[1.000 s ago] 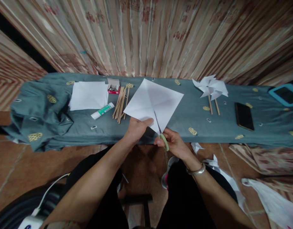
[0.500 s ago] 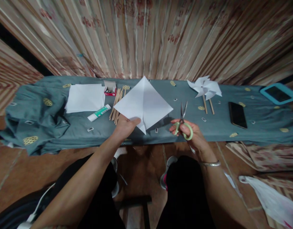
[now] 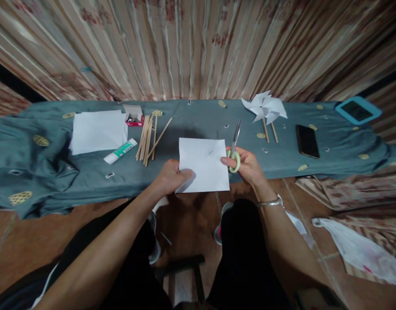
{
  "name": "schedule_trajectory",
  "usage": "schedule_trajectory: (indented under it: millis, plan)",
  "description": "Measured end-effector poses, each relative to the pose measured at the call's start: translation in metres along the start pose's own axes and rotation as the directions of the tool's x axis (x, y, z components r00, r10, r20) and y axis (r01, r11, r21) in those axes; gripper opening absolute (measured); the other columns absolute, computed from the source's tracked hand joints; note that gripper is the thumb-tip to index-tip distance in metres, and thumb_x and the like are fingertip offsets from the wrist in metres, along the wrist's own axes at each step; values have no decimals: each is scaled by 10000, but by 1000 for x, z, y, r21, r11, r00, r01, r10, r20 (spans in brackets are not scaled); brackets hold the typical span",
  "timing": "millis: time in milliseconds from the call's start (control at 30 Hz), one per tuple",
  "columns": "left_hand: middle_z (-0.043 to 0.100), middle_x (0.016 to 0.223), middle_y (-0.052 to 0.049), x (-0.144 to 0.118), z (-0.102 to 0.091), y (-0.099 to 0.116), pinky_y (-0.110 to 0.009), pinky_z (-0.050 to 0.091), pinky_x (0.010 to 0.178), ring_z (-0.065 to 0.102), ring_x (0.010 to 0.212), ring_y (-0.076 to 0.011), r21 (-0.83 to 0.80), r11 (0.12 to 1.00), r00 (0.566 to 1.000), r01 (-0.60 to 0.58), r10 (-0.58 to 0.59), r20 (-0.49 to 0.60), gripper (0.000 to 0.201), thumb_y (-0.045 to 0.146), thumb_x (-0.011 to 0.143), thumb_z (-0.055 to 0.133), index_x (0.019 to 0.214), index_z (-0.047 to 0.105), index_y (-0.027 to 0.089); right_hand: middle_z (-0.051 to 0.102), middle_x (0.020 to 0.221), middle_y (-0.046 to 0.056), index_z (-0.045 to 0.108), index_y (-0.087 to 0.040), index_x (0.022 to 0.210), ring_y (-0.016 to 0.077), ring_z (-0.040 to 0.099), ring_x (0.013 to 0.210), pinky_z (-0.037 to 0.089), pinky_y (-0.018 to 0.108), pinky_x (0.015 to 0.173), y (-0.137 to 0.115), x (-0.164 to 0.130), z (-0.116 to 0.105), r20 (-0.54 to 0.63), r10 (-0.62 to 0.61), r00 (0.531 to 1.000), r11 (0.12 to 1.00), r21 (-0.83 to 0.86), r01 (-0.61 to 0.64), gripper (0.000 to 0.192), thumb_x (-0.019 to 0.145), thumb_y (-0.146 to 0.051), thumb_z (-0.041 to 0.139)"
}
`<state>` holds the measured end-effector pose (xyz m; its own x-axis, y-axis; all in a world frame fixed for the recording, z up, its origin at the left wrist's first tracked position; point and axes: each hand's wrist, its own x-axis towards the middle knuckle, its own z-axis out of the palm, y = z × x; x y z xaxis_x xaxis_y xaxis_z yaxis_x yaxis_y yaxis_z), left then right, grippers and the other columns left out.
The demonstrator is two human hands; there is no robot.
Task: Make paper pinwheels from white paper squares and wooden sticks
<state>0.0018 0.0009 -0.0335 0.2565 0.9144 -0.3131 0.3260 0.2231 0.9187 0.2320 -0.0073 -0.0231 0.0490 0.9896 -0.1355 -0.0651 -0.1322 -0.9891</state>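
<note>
A square sheet of white paper (image 3: 202, 165) is held over the front edge of the cloth-covered bench, its sides roughly level. My left hand (image 3: 171, 176) pinches its lower left edge, thumb on top. My right hand (image 3: 245, 165) is closed round scissors (image 3: 236, 144) with pale green handles, blades pointing up and away. The right thumb also presses on the sheet's right edge. The scissors' blades look closed together and lie beside the paper. The fingers under the sheet are hidden.
Left of the paper lie wooden sticks (image 3: 148, 140), a glue stick (image 3: 121, 150), an opened small red box (image 3: 134, 116) and a paper stack (image 3: 98, 131). Rightward are white paper pinwheels (image 3: 265, 106), a phone (image 3: 307, 141) and a blue-framed tablet (image 3: 358, 110). A curtain (image 3: 185, 56) hangs behind.
The paper has turned from a diamond to a square position and come nearer. My right hand, with the scissors, has moved in to its right edge. The scissors' blades have closed.
</note>
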Motion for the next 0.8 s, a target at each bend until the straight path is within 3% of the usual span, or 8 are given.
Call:
schedule_trajectory:
  millis: [100,200,333,467,567,800]
  plan:
    - [627,566,11,-1,-2,5,-229,404,493,542,520,-129,-94,995,999,37,-37,4,181,301,595,690,656,708,131,681,658,-46,691,-213,795,119,586,586,486,252,588,-1,0,4,10,45,999,998,35,-45,429,460,-381,901]
    - [676,629,-3,0,-1,11,-236,437,541,576,569,-136,-266,964,1000,11,-13,-7,236,341,571,764,696,726,144,688,646,-45,694,-212,774,126,607,607,506,257,621,-2,3,6,-61,41,997,992,125,-33,399,455,-338,898]
    - [730,800,-32,0,7,18,-259,494,723,646,743,-148,-577,813,993,-81,19,-112,318,359,566,819,807,734,171,674,653,-55,643,-214,708,112,606,612,512,250,647,-4,11,6,-227,-9,974,959,275,73,304,515,-304,861]
    - [726,874,-34,-4,21,22,-267,487,789,658,817,-143,-716,698,999,-2,-29,-31,329,313,574,837,847,712,178,658,647,-61,566,-215,668,109,604,605,511,253,634,-5,19,13,-324,3,946,936,335,112,306,548,-293,837]
    - [723,883,-32,-4,29,23,-289,498,805,658,826,-150,-755,655,1000,24,-28,8,332,308,592,841,856,692,174,669,649,-53,593,-210,699,122,621,628,524,263,654,-5,20,24,-293,13,956,922,373,102,332,511,-301,852]
    - [709,1125,-89,4,29,35,-338,550,873,671,1004,-214,-833,544,982,-103,-78,-172,368,255,760,731,1101,632,158,641,608,-60,587,-206,671,85,535,530,486,234,569,-3,12,43,-180,18,983,940,338,44,406,467,-386,889]
